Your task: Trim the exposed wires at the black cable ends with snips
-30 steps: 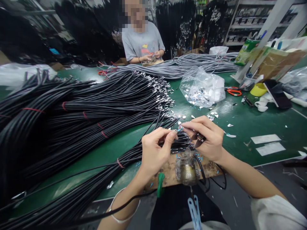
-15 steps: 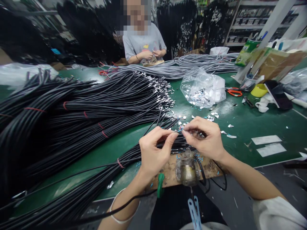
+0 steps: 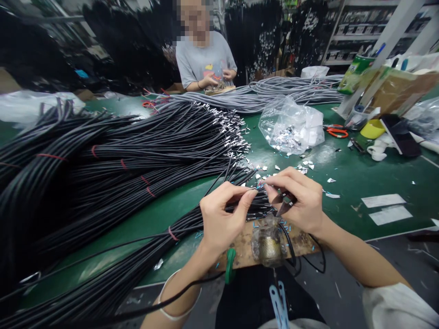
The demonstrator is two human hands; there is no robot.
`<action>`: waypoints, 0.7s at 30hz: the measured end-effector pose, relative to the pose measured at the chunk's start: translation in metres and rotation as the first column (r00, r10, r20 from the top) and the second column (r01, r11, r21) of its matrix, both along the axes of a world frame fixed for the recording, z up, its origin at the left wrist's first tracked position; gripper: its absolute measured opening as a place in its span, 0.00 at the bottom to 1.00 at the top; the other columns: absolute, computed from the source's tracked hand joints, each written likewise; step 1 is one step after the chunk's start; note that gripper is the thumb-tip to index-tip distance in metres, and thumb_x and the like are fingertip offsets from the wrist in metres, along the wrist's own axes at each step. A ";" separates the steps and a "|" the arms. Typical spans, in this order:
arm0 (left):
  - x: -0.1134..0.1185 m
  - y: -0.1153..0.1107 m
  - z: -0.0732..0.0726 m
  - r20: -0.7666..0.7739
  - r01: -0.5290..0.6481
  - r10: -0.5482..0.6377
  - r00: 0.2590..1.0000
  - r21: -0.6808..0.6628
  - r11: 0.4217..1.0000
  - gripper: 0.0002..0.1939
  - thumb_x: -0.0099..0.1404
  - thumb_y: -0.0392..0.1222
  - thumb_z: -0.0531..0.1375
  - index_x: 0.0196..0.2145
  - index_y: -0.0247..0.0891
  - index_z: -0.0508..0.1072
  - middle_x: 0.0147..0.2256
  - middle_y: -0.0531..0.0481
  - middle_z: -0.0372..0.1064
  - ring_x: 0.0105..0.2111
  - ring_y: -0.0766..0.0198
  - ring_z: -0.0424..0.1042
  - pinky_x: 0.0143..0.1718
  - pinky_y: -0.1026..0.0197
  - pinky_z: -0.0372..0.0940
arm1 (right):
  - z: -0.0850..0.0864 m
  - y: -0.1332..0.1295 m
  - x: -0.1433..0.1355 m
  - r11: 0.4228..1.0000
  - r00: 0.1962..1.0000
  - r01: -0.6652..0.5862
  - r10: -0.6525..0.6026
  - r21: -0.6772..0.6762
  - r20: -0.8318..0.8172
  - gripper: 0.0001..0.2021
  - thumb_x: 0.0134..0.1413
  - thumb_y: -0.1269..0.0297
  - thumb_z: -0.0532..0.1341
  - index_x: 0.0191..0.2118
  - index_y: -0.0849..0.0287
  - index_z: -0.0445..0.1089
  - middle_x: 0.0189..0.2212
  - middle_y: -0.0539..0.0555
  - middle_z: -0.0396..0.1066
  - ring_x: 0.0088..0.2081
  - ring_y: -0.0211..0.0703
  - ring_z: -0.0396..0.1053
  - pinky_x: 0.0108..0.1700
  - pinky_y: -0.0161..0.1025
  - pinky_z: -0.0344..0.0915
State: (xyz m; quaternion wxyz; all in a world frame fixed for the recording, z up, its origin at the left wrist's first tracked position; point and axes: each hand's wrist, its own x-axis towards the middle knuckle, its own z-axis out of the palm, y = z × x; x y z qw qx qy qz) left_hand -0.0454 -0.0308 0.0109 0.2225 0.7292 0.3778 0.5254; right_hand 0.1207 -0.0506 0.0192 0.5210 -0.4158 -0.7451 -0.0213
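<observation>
In the head view, my left hand (image 3: 222, 214) pinches the end of a black cable between thumb and forefinger. Thin wires (image 3: 259, 186), at least one of them blue, stick out of that end. My right hand (image 3: 302, 201) has its fingertips closed on these wires, close to the left fingertips. Tucked in the right palm is a small dark tool with two metal blades, like snips (image 3: 285, 206). Below the hands, a plastic-wrapped brass-coloured device (image 3: 269, 246) sits on a wooden board (image 3: 303, 242). More cable ends lie behind the fingers, partly hidden.
Thick bundles of black cable (image 3: 103, 196) cover the left side. A clear bag of scraps (image 3: 291, 125), orange-handled scissors (image 3: 336, 131) and a phone (image 3: 399, 135) lie on the green table (image 3: 343, 178). Grey cables (image 3: 291, 89) run across the back, where another person (image 3: 206, 59) sits.
The snips in my right palm have swung into view, blades pointing down and left. Blue wire shows more between my fingertips. The other person's hands have moved slightly apart.
</observation>
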 end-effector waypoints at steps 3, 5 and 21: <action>-0.001 0.001 -0.001 0.000 -0.011 0.011 1.000 0.016 1.000 0.04 0.59 0.37 0.62 0.27 0.36 0.74 0.23 0.53 0.68 0.21 0.72 0.63 0.21 0.68 0.57 | -0.002 0.000 -0.001 0.999 0.999 -0.037 0.037 -0.007 0.034 0.09 0.48 0.77 0.59 0.34 0.58 0.71 0.28 0.51 0.70 0.27 0.35 0.66 0.28 0.33 0.64; -0.001 0.001 -0.002 -0.010 -0.005 0.006 1.000 0.027 1.000 0.04 0.60 0.37 0.61 0.27 0.36 0.74 0.23 0.53 0.68 0.21 0.72 0.63 0.21 0.68 0.57 | 0.000 0.001 -0.001 0.995 0.997 -0.081 0.081 -0.059 0.007 0.07 0.48 0.75 0.60 0.33 0.59 0.72 0.26 0.51 0.70 0.27 0.35 0.66 0.28 0.33 0.64; -0.002 0.003 -0.001 -0.098 0.088 -0.081 0.992 0.069 0.994 0.03 0.60 0.34 0.61 0.28 0.35 0.73 0.23 0.54 0.67 0.21 0.71 0.62 0.22 0.67 0.56 | 0.012 0.004 0.005 0.935 0.960 -0.201 0.128 -0.293 -0.249 0.05 0.43 0.76 0.60 0.27 0.63 0.73 0.22 0.49 0.68 0.23 0.32 0.62 0.26 0.32 0.58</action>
